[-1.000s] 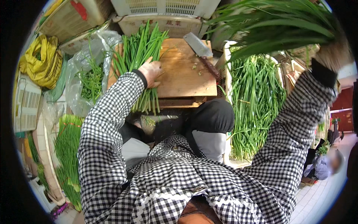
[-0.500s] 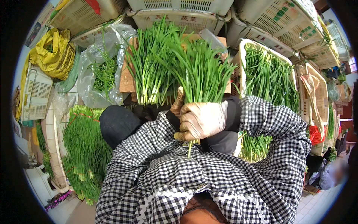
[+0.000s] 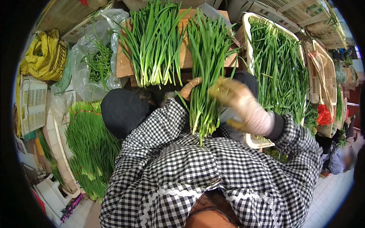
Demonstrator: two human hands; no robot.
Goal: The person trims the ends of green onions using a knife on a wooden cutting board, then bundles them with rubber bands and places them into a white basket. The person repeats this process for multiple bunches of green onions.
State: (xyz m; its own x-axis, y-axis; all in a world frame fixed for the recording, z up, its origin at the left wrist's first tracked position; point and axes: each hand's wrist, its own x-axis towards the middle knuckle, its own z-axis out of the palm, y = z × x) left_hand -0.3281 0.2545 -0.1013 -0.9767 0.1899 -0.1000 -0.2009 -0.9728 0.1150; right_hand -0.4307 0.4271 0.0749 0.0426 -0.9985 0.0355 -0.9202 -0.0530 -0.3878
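Note:
A bunch of garlic chives [image 3: 207, 76], long green leaves with pale stem ends, lies upright in front of my chest, its tips over a wooden board. My left hand [image 3: 190, 89], gloved, holds it from the left; most of its fingers are hidden behind the stems. Just right of the bunch is my gloved right hand [image 3: 243, 102], smeared by motion. Its thumb stands apart from the fingers and nothing shows in it. A second pile of garlic chives [image 3: 156, 49] rests on the wooden board [image 3: 185, 38], stem ends toward me.
On the right stands a white crate [image 3: 248, 41] full of chives. Left of the board lies a clear plastic bag [image 3: 85, 64] with loose greens. Tied bundles of chives [image 3: 91, 140] are stacked at my left. Further left are a yellow bag [image 3: 45, 57] and a plastic basket [image 3: 33, 104].
My right hand has let go of the stems and swung right, opening. The bunch has shifted slightly, with more of its stems showing. The view has tilted a little downward.

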